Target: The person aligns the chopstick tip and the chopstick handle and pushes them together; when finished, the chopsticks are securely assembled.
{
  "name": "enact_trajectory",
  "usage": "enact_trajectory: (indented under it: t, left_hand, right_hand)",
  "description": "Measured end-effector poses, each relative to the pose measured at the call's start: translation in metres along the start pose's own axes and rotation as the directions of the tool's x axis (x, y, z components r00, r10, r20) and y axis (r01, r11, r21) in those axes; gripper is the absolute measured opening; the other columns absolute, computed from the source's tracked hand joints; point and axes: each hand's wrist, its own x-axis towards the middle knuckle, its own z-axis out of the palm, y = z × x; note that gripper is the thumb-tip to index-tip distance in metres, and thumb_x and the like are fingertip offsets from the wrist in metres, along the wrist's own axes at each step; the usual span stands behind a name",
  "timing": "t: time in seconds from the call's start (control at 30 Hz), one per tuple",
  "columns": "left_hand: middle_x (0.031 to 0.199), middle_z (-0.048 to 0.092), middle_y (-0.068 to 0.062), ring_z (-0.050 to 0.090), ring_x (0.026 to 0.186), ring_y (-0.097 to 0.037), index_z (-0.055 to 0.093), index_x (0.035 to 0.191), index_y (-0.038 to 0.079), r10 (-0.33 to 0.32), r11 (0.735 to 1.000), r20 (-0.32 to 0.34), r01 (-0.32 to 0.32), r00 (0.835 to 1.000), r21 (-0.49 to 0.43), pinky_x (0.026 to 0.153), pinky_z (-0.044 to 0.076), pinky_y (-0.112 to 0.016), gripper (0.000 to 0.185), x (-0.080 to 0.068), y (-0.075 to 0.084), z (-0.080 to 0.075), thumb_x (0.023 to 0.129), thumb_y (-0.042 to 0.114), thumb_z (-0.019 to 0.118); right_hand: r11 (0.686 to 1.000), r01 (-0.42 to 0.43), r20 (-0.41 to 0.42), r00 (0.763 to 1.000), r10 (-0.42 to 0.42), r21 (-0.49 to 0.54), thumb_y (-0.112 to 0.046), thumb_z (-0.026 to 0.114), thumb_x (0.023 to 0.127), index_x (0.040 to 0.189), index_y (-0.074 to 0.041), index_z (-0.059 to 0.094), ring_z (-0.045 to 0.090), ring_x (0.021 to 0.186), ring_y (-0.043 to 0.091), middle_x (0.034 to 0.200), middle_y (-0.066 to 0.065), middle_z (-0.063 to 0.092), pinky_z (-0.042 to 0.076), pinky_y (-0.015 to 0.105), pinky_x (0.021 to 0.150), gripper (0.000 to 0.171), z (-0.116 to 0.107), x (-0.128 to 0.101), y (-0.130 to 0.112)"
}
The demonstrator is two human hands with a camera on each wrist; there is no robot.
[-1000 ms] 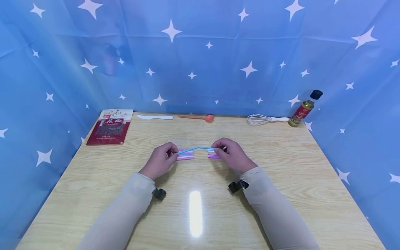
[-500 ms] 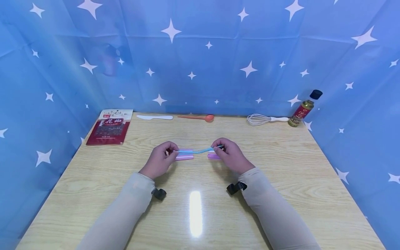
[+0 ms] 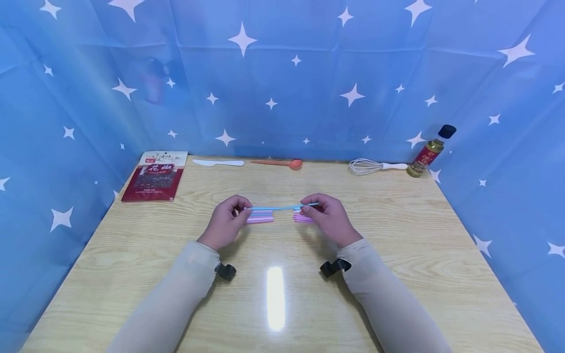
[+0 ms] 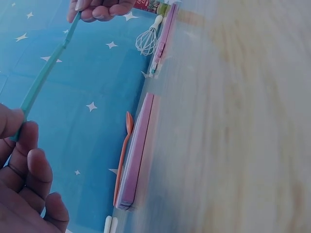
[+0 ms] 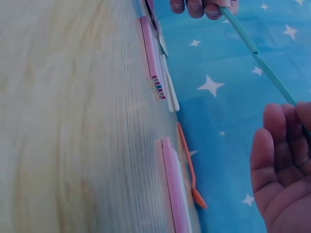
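My left hand (image 3: 224,223) pinches the outer end of a light-blue plastic strip (image 3: 263,208) between thumb and fingers. A matching light-blue strip (image 5: 274,78) is pinched in my right hand (image 3: 328,219), its tip sticking out past the fingers. Their inner ends meet in the air in a nearly straight line, slightly offset; whether they are joined or one hinged piece, I cannot tell. Below, on the table, lie two bundles of pink, purple, white and blue strips: a left bundle (image 3: 260,219) and a right bundle (image 3: 302,218) partly hidden by my right hand.
Along the table's back edge lie a red and white packet (image 3: 154,177), a white knife (image 3: 218,163), an orange spoon (image 3: 295,164) and a whisk (image 3: 368,166). A bottle with a black cap (image 3: 427,154) stands at the back right. A blue starred curtain (image 3: 282,73) surrounds the table.
The two light-blue strips first met in a raised bend, then sagged at the meeting point, and now run nearly straight. Both hands have kept their grip and moved only slightly.
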Motion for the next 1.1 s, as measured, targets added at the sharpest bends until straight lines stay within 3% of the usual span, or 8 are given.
enact_trajectory:
  t: [0.27,0.5,0.8,1.1]
  left_hand:
    - [0.097,0.058,-0.006,0.051,0.085,-0.024,0.068,0.107,0.010,-0.012,1.000,0.000,0.012,1.000,-0.027,0.073,0.043,-0.029,0.006,0.0005,0.0010,0.0023,0.105,0.015,0.065]
    - [0.096,0.059,-0.007,0.051,0.084,-0.025,0.068,0.105,0.009,-0.017,0.999,-0.035,0.016,0.999,-0.037,0.071,0.042,-0.028,0.005,-0.0011,0.0010,0.0026,0.104,0.013,0.065]
    - [0.097,0.059,-0.008,0.050,0.087,-0.023,0.069,0.106,0.006,-0.024,0.998,-0.049,0.021,0.998,-0.063,0.075,0.042,-0.028,0.007,-0.0017,0.0018,0.0028,0.104,0.011,0.065]
    - [0.096,0.061,-0.007,0.051,0.085,-0.022,0.070,0.104,0.006,0.009,0.999,-0.073,-0.013,0.997,-0.047,0.076,0.043,-0.029,0.006,-0.0005,0.0013,0.0035,0.103,0.011,0.067]
  right_hand:
    - [0.995,0.006,-0.034,0.999,-0.003,0.096,-0.010,0.067,0.103,0.117,0.003,0.071,0.074,0.092,0.017,0.108,0.021,0.074,0.061,0.032,0.083,0.019,0.0014,-0.0022,0.0016]
    - [0.992,0.024,-0.049,0.999,-0.018,0.123,-0.011,0.069,0.103,0.117,0.004,0.071,0.074,0.091,0.015,0.109,0.020,0.073,0.060,0.028,0.084,0.020,0.0078,0.0003,0.0038]
    - [0.988,-0.050,-0.046,0.997,0.057,0.147,-0.012,0.069,0.102,0.118,0.005,0.071,0.072,0.091,0.015,0.107,0.014,0.073,0.059,0.024,0.081,0.023,0.0084,0.0006,0.0030]
    - [0.975,-0.095,-0.040,0.994,0.105,0.202,-0.011,0.069,0.102,0.119,0.006,0.071,0.074,0.090,0.012,0.101,0.007,0.074,0.060,0.024,0.081,0.024,0.0092,0.0010,0.0044]
